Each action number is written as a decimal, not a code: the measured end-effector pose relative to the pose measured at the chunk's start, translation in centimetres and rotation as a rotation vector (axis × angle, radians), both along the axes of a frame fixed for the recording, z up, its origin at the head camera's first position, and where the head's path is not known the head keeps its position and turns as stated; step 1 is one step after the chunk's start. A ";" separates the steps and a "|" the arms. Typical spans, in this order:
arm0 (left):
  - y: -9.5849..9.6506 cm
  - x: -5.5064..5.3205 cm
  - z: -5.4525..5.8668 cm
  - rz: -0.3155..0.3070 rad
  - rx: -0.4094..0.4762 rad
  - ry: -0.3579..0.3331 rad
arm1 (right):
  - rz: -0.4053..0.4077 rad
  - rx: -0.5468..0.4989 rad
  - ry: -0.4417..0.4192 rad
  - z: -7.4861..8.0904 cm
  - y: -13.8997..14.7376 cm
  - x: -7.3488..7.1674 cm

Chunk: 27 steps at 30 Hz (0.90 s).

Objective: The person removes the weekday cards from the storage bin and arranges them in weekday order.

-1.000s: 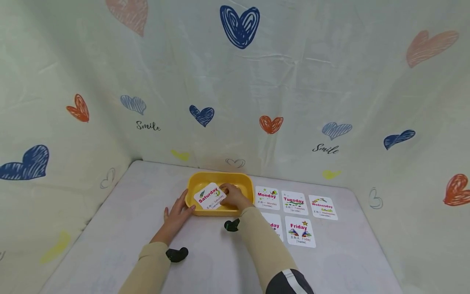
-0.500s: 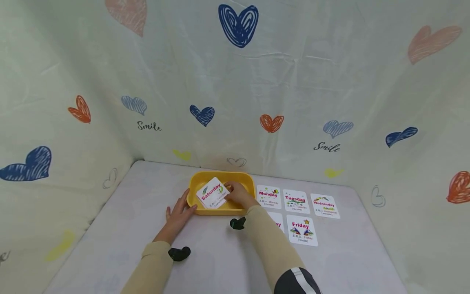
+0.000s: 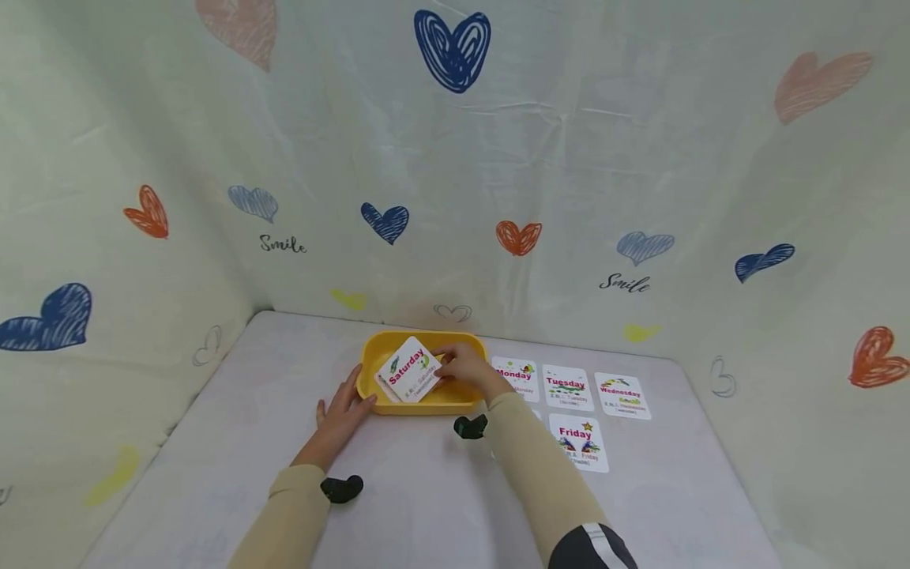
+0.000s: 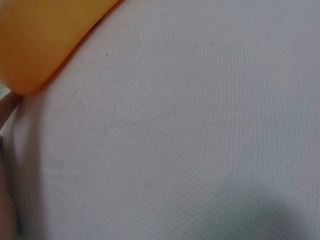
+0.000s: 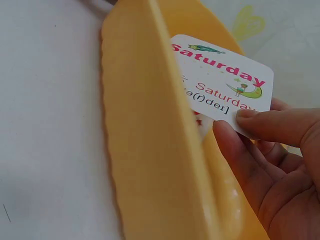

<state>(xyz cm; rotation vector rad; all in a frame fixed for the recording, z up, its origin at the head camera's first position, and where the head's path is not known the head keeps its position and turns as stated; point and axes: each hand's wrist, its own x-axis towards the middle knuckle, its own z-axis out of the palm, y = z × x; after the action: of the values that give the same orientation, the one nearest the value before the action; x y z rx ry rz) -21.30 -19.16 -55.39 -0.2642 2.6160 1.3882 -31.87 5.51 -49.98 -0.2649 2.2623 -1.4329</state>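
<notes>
In the head view a yellow tray (image 3: 426, 409) stands near the back of the table. My right hand (image 3: 464, 368) pinches a white "Saturday" card (image 3: 408, 371) between thumb and fingers. The right wrist view shows that thumb on the face of the lifted, tilted card (image 5: 220, 75), behind the tray's wall (image 5: 145, 125). Part of another card (image 5: 204, 122) with red marks shows beneath it. My left hand (image 3: 340, 419) touches the tray's left front corner, fingers along its side and thumb at its front. The left wrist view catches only the tray's outside (image 4: 45, 40) and a sliver of hand.
Right of the tray lie the Monday (image 3: 519, 381), Tuesday (image 3: 567, 387) and Wednesday (image 3: 622, 395) cards in a row. Nearer me is the Friday card (image 3: 579, 444); the card beside it is mostly hidden by my right sleeve (image 3: 543, 474). A heart-printed curtain (image 3: 455, 158) stands behind the table.
The Saturday card has turned more upright in my right hand, and the edge of a card beneath it now shows. My right forearm has shifted slightly rightward. My left hand stays at the tray.
</notes>
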 end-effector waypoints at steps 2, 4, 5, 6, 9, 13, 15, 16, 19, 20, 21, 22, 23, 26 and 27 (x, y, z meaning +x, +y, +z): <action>0.0 -0.1 0.0 -0.004 -0.003 0.004 | 0.001 -0.022 0.000 0.6 0.3 0.0; 0.0 -0.1 0.0 -0.009 -0.003 0.009 | 0.003 -0.041 -0.006 1.2 0.6 0.1; -0.1 -0.1 0.0 -0.013 -0.003 0.011 | 0.005 -0.049 -0.009 1.4 0.8 0.1; -0.1 -0.2 0.0 -0.017 -0.002 0.014 | 0.006 -0.060 -0.014 1.6 1.1 0.2; -0.1 -0.2 0.1 -0.022 -0.002 0.013 | 0.018 -0.057 -0.018 2.0 1.9 0.4; -0.2 -0.2 0.1 -0.021 0.000 0.013 | 0.035 -0.058 -0.039 2.6 3.1 0.5; -0.2 -0.1 0.1 -0.020 -0.001 0.015 | 0.037 -0.062 -0.047 2.9 3.7 0.5; -0.3 -0.1 0.1 -0.020 -0.002 0.017 | 0.033 -0.060 -0.051 3.0 4.1 0.6; -0.2 -0.1 0.2 -0.018 -0.003 0.014 | 0.014 -0.059 -0.061 3.5 5.0 0.6; -0.2 -0.1 0.2 -0.018 -0.001 0.012 | 0.009 -0.061 -0.063 3.7 5.4 0.6; -0.1 -0.1 0.2 -0.016 0.001 0.011 | 0.006 -0.068 -0.065 3.9 5.7 0.6; -0.1 -0.1 0.2 -0.015 0.000 0.010 | 0.005 -0.069 -0.068 4.1 6.0 0.7; -0.1 -0.1 0.2 -0.016 0.002 0.008 | 0.006 -0.070 -0.072 4.3 6.3 0.7; 0.0 -0.1 0.4 -0.015 0.004 0.007 | 0.012 -0.064 -0.081 4.8 7.2 0.9; 0.0 -0.1 0.4 -0.014 0.004 0.006 | 0.014 -0.061 -0.085 5.0 7.6 1.0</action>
<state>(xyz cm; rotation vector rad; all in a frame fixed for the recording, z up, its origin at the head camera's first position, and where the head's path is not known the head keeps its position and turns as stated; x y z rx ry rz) -21.40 -19.19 -55.01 -0.2403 2.6151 1.3914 -30.89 13.09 -45.02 -0.2341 2.1471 -1.4798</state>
